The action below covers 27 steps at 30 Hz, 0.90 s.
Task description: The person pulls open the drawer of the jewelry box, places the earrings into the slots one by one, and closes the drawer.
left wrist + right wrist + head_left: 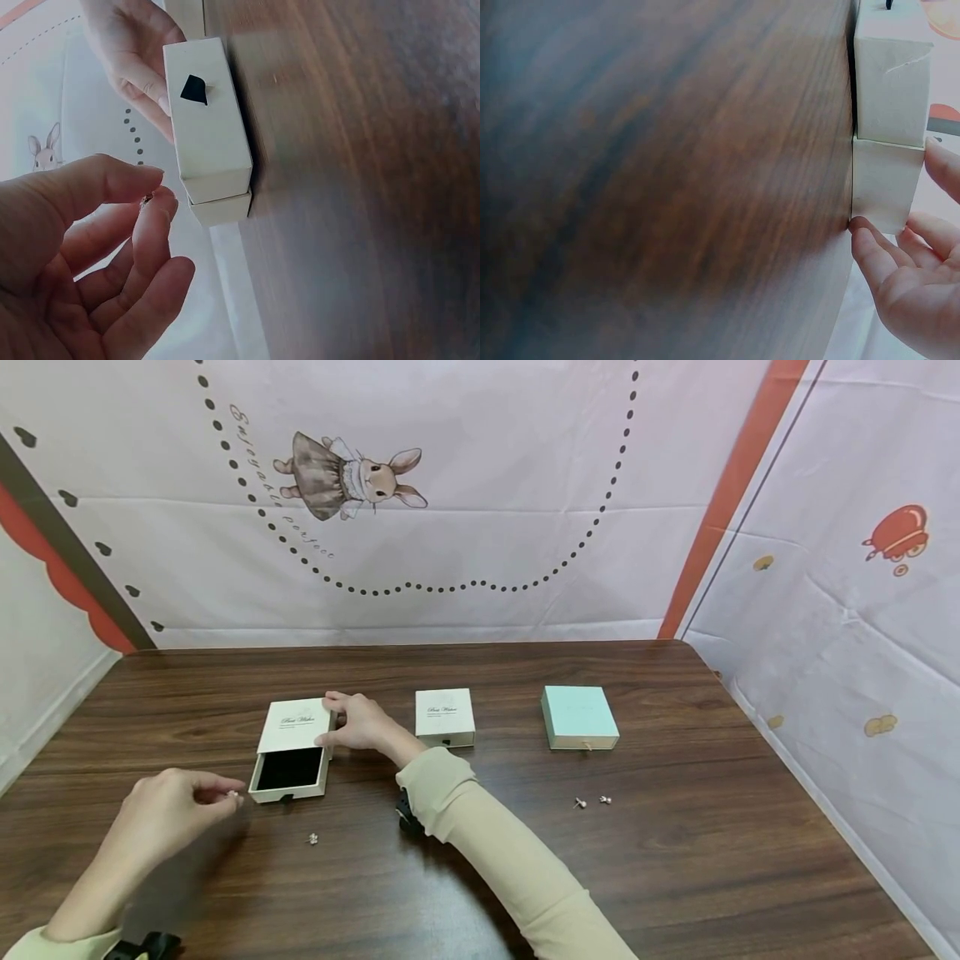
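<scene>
A white drawer-style jewelry box [296, 714] stands on the table at left, its drawer [300, 792] pulled out toward the person and showing a black lining [291, 768]. My right hand [366, 724] holds the right side of the box's sleeve, thumb near the front and fingers at the back corner. Just left of the drawer, my left hand [171, 814] pinches a small stud earring [234, 793] between thumb and fingertips. In the left wrist view the earring [146, 200] is mostly hidden by the fingers. Another earring [312, 839] lies in front of the box.
A second white box [445, 717] stands closed in the middle, near the right forearm. Farther right is a closed mint-green box [579, 717]. In front of it lie two stud earrings [581, 803]. The wooden table [712, 827] meets a printed cloth [480, 552] at the back.
</scene>
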Tool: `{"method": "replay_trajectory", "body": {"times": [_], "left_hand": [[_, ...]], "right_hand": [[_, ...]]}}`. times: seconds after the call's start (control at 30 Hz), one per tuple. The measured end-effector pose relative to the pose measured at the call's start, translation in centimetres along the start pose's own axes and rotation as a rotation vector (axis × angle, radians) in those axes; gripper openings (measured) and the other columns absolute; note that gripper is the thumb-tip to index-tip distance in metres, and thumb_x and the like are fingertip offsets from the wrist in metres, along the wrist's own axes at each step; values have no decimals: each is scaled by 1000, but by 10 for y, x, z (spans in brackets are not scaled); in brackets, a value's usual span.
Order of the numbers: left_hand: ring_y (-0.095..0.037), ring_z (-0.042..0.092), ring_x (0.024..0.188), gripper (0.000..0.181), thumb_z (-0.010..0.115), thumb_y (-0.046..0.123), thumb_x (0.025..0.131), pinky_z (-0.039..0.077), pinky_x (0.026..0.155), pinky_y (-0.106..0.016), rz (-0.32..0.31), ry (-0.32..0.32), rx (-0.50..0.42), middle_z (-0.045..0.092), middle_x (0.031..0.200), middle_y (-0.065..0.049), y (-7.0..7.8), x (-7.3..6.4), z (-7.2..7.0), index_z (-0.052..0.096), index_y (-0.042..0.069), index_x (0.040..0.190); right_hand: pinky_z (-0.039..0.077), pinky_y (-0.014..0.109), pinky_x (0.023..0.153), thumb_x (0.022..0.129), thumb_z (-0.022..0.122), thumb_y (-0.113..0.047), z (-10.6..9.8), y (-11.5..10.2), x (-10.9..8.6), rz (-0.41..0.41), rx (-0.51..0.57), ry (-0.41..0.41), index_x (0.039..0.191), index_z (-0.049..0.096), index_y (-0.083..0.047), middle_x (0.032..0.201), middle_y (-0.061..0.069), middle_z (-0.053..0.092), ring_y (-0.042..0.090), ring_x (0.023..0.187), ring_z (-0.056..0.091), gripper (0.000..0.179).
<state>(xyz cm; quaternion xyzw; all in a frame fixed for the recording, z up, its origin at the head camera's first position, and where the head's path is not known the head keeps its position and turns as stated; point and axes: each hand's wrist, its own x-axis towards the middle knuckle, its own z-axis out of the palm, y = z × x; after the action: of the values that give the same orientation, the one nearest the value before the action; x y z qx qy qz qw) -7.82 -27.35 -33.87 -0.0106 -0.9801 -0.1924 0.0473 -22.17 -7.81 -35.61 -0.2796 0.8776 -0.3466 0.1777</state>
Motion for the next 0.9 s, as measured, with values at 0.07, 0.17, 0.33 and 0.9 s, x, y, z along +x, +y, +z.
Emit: {"method": "replay_trajectory", "body": {"times": [0.07, 0.17, 0.33, 0.9], "left_hand": [[-6, 48, 58, 14, 68, 18, 75, 33, 52, -29, 5, 19, 0, 65, 68, 6, 0, 0, 1, 74, 12, 85], [-5, 46, 56, 14, 68, 18, 74, 31, 51, -29, 15, 50, 0, 63, 67, 8, -1, 1, 2, 73, 12, 87], [-9, 52, 59, 14, 69, 18, 75, 32, 51, -29, 0, 51, -16, 63, 68, 6, 0, 2, 1, 70, 11, 86], [8, 46, 56, 10, 69, 22, 76, 34, 53, -29, 32, 163, -34, 65, 66, 7, 4, 7, 1, 73, 15, 82]], "right_hand": [[40, 21, 91, 82, 68, -27, 0, 0, 0, 0, -1, 1, 140, 36, -15, 147, -8, 28, 9, 115, 51, 67], [40, 21, 91, 82, 68, -27, 0, 0, 0, 4, 4, 3, 140, 36, -15, 147, -8, 28, 9, 115, 51, 67], [40, 21, 91, 82, 68, -26, 0, 0, 0, 6, 11, 3, 140, 36, -15, 147, -9, 28, 9, 115, 51, 67], [40, 22, 92, 82, 68, -27, 0, 0, -1, 9, 11, -1, 140, 36, -16, 147, -9, 28, 8, 115, 51, 67]]}}
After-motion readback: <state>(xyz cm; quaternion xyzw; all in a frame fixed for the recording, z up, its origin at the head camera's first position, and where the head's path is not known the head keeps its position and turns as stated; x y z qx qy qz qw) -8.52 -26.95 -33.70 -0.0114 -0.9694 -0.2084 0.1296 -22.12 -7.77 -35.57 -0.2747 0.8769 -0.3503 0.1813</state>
